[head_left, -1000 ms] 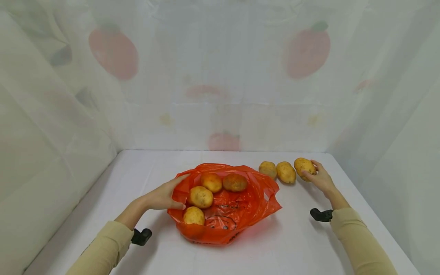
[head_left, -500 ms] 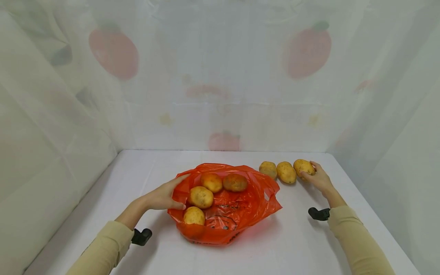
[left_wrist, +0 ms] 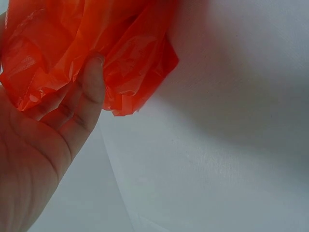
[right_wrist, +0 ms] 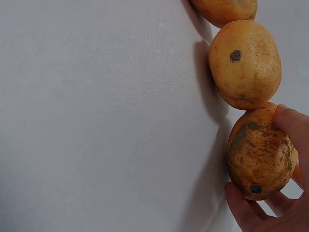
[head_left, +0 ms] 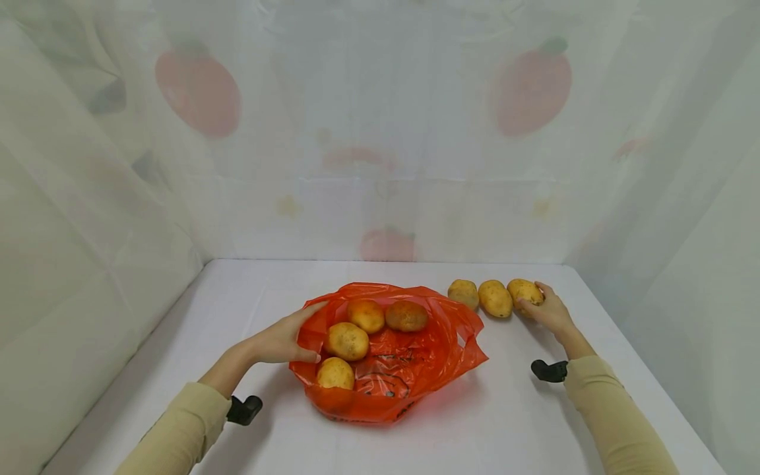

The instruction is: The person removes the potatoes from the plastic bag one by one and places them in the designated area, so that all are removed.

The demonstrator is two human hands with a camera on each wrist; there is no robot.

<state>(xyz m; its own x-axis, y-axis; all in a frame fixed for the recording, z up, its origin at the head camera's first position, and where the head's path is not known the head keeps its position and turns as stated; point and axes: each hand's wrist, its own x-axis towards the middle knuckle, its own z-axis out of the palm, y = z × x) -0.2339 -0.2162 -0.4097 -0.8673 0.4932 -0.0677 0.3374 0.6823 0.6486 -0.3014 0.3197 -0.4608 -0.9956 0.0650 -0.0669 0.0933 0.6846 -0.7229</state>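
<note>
A red plastic bag (head_left: 388,376) lies with its mouth spread on the white table, and several potatoes (head_left: 348,341) sit inside it. My left hand (head_left: 285,340) grips the bag's left side; in the left wrist view the fingers (left_wrist: 91,82) curl against the red film. To the right of the bag is a row of three potatoes. At its right end, my right hand (head_left: 552,310) holds a potato (head_left: 525,291) between thumb and fingers. The right wrist view shows this potato (right_wrist: 260,150) with dark blemishes, touching the middle potato (right_wrist: 246,65).
The leftmost potato (head_left: 463,293) of the row stands close to the bag's right edge. Pale fabric walls with fruit prints enclose the white table (head_left: 505,409) at the back and on both sides. A black wrist mount (head_left: 549,371) juts from the right sleeve.
My right hand has moved slightly left and lowered its potato to the end of the row, close against the middle one. The left hand and bag have stayed in place.
</note>
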